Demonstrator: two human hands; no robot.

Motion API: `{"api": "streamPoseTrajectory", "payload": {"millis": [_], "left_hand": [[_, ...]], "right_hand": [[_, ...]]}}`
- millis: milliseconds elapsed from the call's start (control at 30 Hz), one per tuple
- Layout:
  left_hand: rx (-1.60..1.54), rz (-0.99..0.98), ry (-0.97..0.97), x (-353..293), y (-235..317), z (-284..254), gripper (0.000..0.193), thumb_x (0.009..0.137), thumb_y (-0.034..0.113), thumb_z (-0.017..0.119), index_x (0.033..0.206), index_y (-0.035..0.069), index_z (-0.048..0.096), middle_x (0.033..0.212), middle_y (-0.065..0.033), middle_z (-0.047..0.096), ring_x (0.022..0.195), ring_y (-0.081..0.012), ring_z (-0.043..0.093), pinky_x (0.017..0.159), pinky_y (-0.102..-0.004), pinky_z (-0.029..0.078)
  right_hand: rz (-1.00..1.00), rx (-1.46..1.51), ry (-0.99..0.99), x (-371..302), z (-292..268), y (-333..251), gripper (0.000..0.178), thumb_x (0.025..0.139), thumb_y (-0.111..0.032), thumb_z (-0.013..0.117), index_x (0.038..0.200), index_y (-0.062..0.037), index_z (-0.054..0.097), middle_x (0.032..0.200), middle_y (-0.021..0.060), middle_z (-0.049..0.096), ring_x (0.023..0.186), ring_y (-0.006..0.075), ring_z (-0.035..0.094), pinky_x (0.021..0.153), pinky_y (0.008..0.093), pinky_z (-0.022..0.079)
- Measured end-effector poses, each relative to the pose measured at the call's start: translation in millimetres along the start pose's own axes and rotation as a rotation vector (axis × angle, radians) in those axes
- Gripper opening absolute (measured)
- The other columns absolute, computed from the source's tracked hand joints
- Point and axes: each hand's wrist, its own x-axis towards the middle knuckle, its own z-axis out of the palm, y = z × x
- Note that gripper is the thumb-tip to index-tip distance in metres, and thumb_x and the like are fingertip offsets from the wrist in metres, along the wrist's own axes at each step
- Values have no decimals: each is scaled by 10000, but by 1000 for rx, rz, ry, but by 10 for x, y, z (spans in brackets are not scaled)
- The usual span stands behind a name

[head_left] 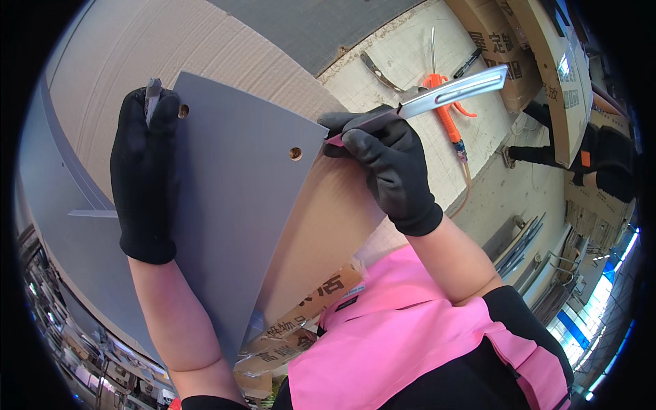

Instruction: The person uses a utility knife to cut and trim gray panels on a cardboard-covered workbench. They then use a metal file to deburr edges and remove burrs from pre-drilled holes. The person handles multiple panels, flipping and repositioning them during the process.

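Over cardboard (205, 41): grey two-holed panel (236, 171); left fingers (164, 115) grasping scrap (153, 93), right fingers (362, 145) silver tool (454, 90).

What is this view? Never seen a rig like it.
No robot: just a left hand and a right hand, both black-gloved. The single picture comes from a fisheye camera worn on the person's head, looking down, so straight edges bend.

A grey panel lies over cardboard. On the pale table beyond are an orange air gun, a marker and a curved tool.

The left hand, at the panel's edge, pinches a small grey piece; the right holds a silver tool by the panel's corner.
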Motion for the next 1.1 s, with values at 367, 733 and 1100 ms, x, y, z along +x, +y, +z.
{"api": "streamPoseTrajectory", "payload": {"millis": [367,733,1100], "left_hand": [[71,-7,-15,-11,-22,-13,328,998,357,488,1071,52,582,953,-99,623,859,-229,608,826,-316,462],[3,-23,8,-10,-40,11,374,986,411,485,1079,62,583,972,-109,634,878,-252,623,827,-329,472],[35,17,-1,-7,-12,-4,364,993,398,486,1060,52,580,954,-107,637,898,-234,627,830,-319,474]], "right_hand": [[-7,-171,182,77,97,-3,142,912,-49,613,956,85,599,992,168,686,812,177,678,763,284,544],[-121,-275,131,58,138,-7,175,906,-93,612,959,65,664,879,117,705,774,136,651,761,275,522],[-110,-271,114,51,145,-7,145,897,-74,631,985,34,673,970,102,705,880,123,639,825,260,495]]}}
